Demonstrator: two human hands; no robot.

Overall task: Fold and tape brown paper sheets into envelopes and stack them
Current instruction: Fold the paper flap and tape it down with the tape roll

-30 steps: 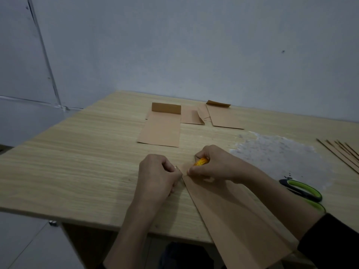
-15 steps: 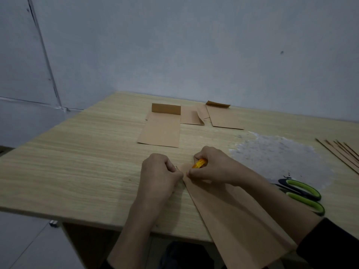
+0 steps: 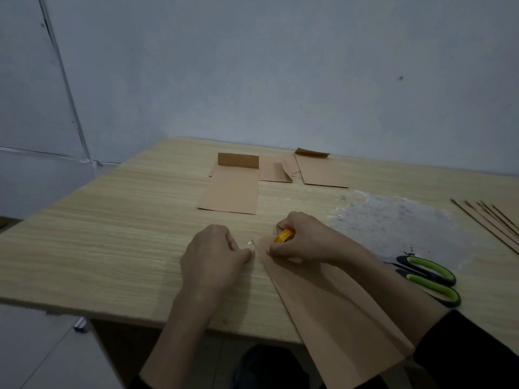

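Observation:
A long folded brown paper sheet (image 3: 331, 313) lies on the wooden table (image 3: 112, 234) and hangs over its near edge. My right hand (image 3: 303, 240) grips a small yellow tape roll (image 3: 284, 236) at the sheet's far corner, fingertips pressing on the paper. Just left of that corner, my left hand (image 3: 216, 254) pinches a short clear strip of tape (image 3: 250, 244) between thumb and fingers. Finished brown envelopes lie farther back: one with a raised flap (image 3: 230, 189), a small one (image 3: 273, 172) and another (image 3: 320, 171).
Green-handled scissors (image 3: 427, 276) lie right of my right arm. A whitish worn patch (image 3: 393, 223) marks the table behind them. Several thin brown strips (image 3: 491, 220) lie at the right edge. A pale wall stands behind the table.
My hands have drawn slightly apart, showing a short stretch of tape between them. The sheet has barely moved.

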